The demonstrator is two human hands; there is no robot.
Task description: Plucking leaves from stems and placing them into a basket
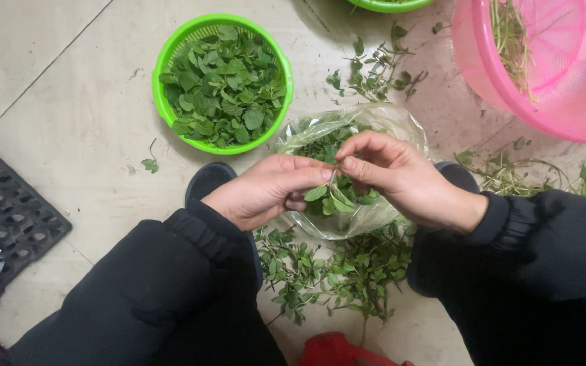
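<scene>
My left hand [266, 190] and my right hand [401, 176] meet over a clear plastic bag [367, 122] of green leaves. Both pinch one small leafy sprig [330, 195] between thumb and fingers. The sprig hangs just above the bag's opening. A green plastic basket [164, 102] full of picked leaves stands on the floor to the upper left of my hands. A loose heap of leafy stems [334, 268] lies on the floor below the bag, between my knees.
A pink basket [557, 95] holding stems stands at the upper right. Scattered stems [374, 71] and trimmings [510, 173] lie near it. Another green basket's rim [388, 5] shows at the top. A black grid mat [5, 203] lies left. A red object [337, 351] sits at the bottom.
</scene>
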